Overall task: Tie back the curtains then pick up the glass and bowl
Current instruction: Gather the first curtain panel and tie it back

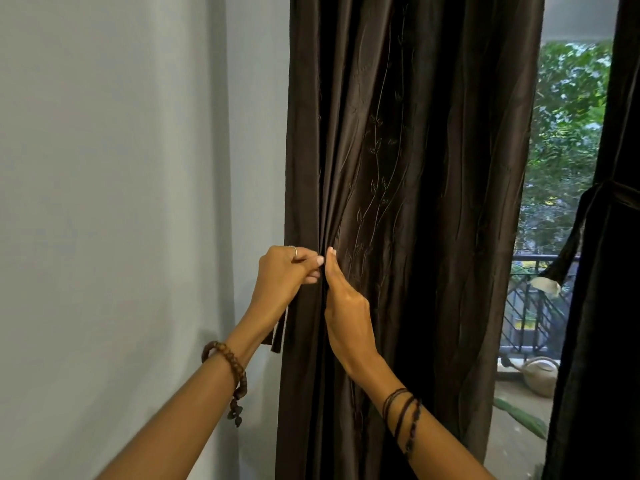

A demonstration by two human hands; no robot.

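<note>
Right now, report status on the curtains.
Left grip pinches near curtain fold. Right grip beside it, fingers hidden in fabric. Far curtain already tied.

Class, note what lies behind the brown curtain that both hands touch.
Past the right edge of the curtain, trees, a balcony railing and a watering can show. Directly behind, the fabric covers everything.

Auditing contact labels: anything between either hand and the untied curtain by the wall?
Nothing visible. The left hand pinches the curtain at a fold; the right hand grips the same fold, thumb in front, fingers hidden behind.
</note>
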